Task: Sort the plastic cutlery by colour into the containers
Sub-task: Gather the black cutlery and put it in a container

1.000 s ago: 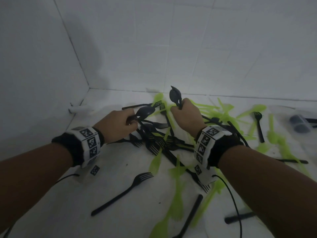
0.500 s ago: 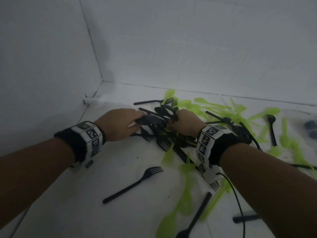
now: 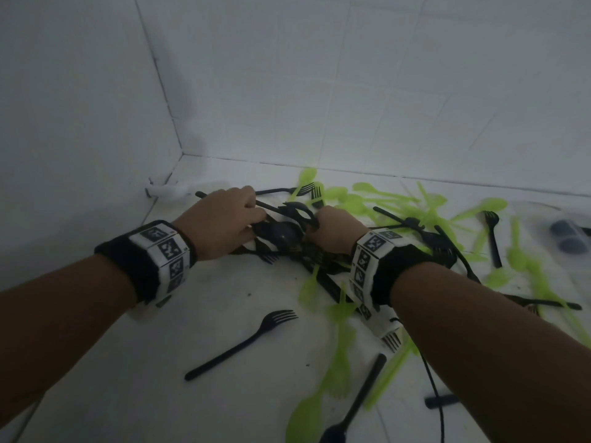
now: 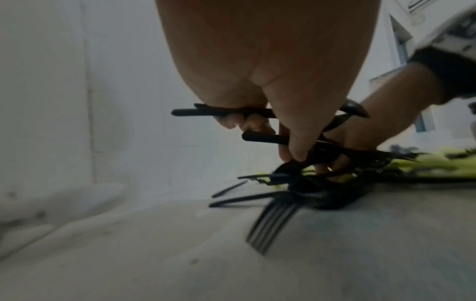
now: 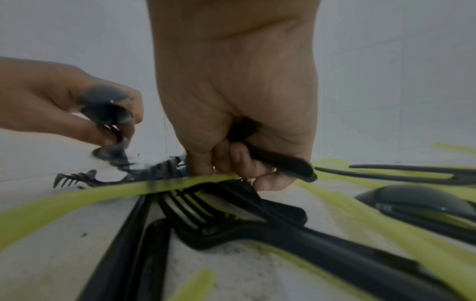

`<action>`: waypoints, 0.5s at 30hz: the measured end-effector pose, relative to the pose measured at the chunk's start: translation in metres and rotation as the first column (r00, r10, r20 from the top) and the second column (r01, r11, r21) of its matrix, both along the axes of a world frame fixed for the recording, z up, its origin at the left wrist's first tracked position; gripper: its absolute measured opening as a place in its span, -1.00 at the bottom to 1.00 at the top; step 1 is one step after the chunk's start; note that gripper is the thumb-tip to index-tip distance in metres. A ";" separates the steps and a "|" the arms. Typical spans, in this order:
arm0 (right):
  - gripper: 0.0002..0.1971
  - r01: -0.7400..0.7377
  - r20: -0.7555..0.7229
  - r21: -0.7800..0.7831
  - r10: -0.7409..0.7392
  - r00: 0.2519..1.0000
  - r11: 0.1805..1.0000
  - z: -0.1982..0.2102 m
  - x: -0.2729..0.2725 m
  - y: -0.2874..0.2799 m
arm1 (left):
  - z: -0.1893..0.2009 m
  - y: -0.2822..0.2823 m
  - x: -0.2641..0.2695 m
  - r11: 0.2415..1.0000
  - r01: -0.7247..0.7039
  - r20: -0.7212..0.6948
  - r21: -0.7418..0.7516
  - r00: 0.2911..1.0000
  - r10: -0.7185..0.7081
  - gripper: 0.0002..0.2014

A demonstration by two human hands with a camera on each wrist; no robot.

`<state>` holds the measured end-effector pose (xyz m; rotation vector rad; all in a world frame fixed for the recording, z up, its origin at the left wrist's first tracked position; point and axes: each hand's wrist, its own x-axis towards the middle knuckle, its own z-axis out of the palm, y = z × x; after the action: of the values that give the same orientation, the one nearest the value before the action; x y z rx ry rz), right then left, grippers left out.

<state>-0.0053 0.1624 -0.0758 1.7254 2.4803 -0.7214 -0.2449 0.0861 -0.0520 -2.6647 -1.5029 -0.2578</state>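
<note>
**Too many forks, and they might get stuck together**

Both hands are digging into the pile (image 3: pixel 307 251) in the middle of the head view. The left hand (image 3: pixel 220 223) is curling its fingers round a few black pieces (image 4: pixel 221 112); in the left wrist view two black handles are poking out to the left of the fingers. The right hand (image 3: pixel 335 231) is also closing tight, holding a black handle (image 5: pixel 280 163) in its fist, with its fingertips (image 5: pixel 201 165) pressing down next to a green piece (image 5: pixel 128 191).

Here is what might go wrong. The fork teeth are hooking into each other, so lifting one black fork may be dragging a green one up too, and then the wrong colour is going in. The hands are already full, so a piece may be slipping out. A hard pull may be flinging others off the floor (image 3: pixel 160 362).

Green pieces (image 3: pixel 399 203) are lying at the upper right. One black fork (image 3: pixel 243 343) is lying alone low in the frame. A clear tub (image 3: pixel 543 219) is sitting at the far right edge, well apart from the hands, so the carry looks long.
</note>
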 end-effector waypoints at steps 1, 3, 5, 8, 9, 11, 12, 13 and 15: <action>-0.71 -0.013 0.000 -0.007 0.013 1.000 1.000 0.000 0.000 0.000 | 0.005 -0.003 -0.004 0.999 -0.031 0.017 -0.028 0.999 0.032 -0.82; -0.67 -0.039 -0.005 -0.016 0.039 0.999 0.999 0.002 0.001 -0.001 | 0.015 -0.008 -0.010 0.988 -0.126 0.136 -0.093 0.981 0.138 -0.77; -0.73 -0.019 -0.036 -0.020 0.018 0.999 1.000 0.003 0.003 -0.003 | 0.019 -0.013 -0.016 0.964 -0.212 0.321 -0.161 0.912 0.254 -0.78; -0.74 -0.020 0.005 0.002 0.020 1.000 1.000 0.006 0.004 -0.008 | 0.019 -0.023 -0.017 0.900 -0.267 0.481 -0.344 0.774 0.413 -0.84; -0.70 -0.034 0.039 0.020 0.034 0.999 0.999 0.008 0.003 -0.009 | 0.017 -0.026 -0.016 0.887 -0.254 0.510 -0.387 0.742 0.435 -0.85; -0.66 -0.059 0.080 0.056 0.054 0.995 0.997 0.011 0.003 -0.013 | 0.014 -0.028 -0.015 0.873 -0.223 0.562 -0.434 0.691 0.455 -0.84; -0.67 -0.064 0.074 0.067 0.059 0.996 0.996 0.012 0.004 -0.014 | 0.012 -0.029 -0.014 0.862 -0.211 0.590 -0.460 0.653 0.475 -0.83; -0.70 -0.062 0.052 0.070 0.059 0.997 0.996 0.014 0.005 -0.015 | 0.012 -0.030 -0.013 0.852 -0.203 0.617 -0.483 0.612 0.495 -0.81; -0.76 -0.038 -0.027 0.055 0.040 0.999 0.998 0.017 0.009 -0.018 | 0.009 -0.032 -0.011 0.840 -0.215 0.633 -0.498 0.572 0.521 -0.81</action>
<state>0.0032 0.1446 -0.0588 1.6904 2.5683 -0.6856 -0.2555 0.0544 -0.0425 -2.4696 -2.5424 -1.3150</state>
